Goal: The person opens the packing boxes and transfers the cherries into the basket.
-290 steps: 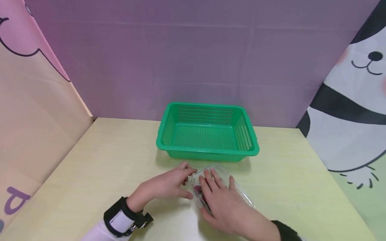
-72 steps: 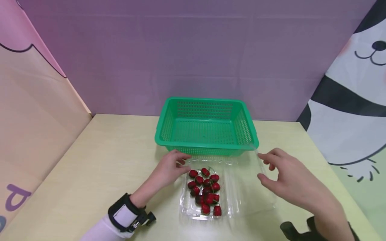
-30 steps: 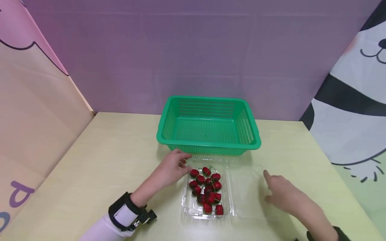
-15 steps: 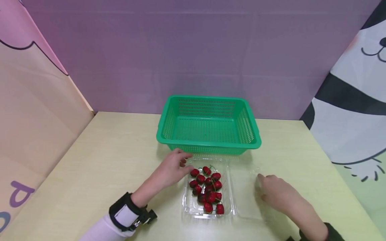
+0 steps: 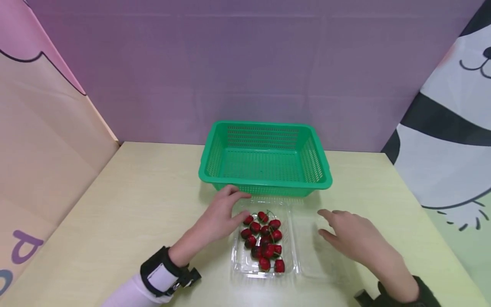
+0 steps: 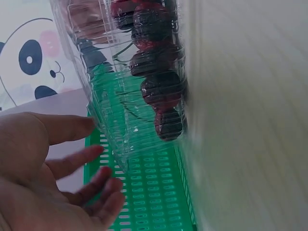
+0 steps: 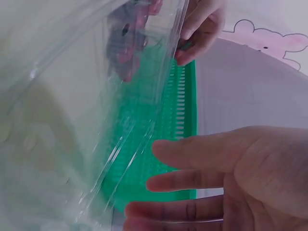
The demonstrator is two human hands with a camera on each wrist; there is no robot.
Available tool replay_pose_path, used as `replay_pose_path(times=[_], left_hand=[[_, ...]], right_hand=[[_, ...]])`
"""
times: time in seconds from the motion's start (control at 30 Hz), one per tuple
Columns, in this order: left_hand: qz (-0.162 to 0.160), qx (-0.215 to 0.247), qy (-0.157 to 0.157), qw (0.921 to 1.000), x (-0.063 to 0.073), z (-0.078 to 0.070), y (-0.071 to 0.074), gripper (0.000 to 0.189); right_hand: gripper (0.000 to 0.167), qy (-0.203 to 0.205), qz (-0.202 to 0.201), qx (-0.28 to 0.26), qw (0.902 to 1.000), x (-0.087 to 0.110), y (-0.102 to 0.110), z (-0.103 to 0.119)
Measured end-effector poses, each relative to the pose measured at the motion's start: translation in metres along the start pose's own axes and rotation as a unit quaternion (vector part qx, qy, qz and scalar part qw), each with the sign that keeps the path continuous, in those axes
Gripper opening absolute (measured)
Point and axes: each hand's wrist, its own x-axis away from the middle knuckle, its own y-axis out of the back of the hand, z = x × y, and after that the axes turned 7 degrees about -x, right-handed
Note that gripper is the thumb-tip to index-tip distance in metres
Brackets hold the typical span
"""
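Observation:
A clear plastic clamshell box (image 5: 238, 267) lies with several red cherries (image 5: 264, 251) in its left half. Its clear lid (image 5: 312, 268) is folded out flat to the right. My left hand (image 5: 216, 215) hovers at the box's far left corner, thumb and fingers spread over the rim and holding nothing. In the left wrist view those fingers (image 6: 72, 161) are loosely bent beside the box wall. My right hand (image 5: 356, 236) is over the right part of the lid, palm down. The right wrist view shows its fingers (image 7: 187, 180) extended, with nothing in them.
A green perforated basket (image 5: 264, 187) with nothing in it stands just behind the box on the pale wooden table (image 5: 153, 183). A purple cloth backdrop (image 5: 253, 68) rises at the table's far edge, with printed cloths at both sides.
Earlier the box was closed under my right hand; its lid has since been swung over to the right. My right hand has just come up from the lid, while my left shifted slightly right.

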Motion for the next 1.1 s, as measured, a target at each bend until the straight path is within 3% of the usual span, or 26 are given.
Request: replay_pose_path(times=[0.1, 0.23, 0.37, 0.6, 1.1], left_hand=[[0.001, -0.003, -0.042, 0.9991, -0.002, -0.001, -0.002, 0.036], [0.035, 0.007, -0.078, 0.9963, -0.005, -0.002, -0.004, 0.032], [0.073, 0.006, -0.100, 0.9922, -0.008, -0.006, -0.002, 0.029], [0.122, -0.025, -0.107, 0.9864, -0.012, -0.011, -0.002, 0.032], [0.123, -0.057, -0.156, 0.9783, -0.020, -0.010, -0.007, 0.023]], right_hand=[[0.043, 0.004, 0.004, -0.007, 1.0000, -0.004, 0.002, 0.006], [0.044, 0.001, 0.009, -0.014, 0.9999, -0.006, 0.006, 0.011], [0.044, 0.004, 0.008, -0.016, 0.9998, -0.007, 0.008, 0.014], [0.043, 0.021, 0.011, -0.023, 0.9994, -0.012, 0.014, 0.025], [0.038, 0.067, -0.007, -0.043, 0.9968, -0.019, 0.020, 0.046]])
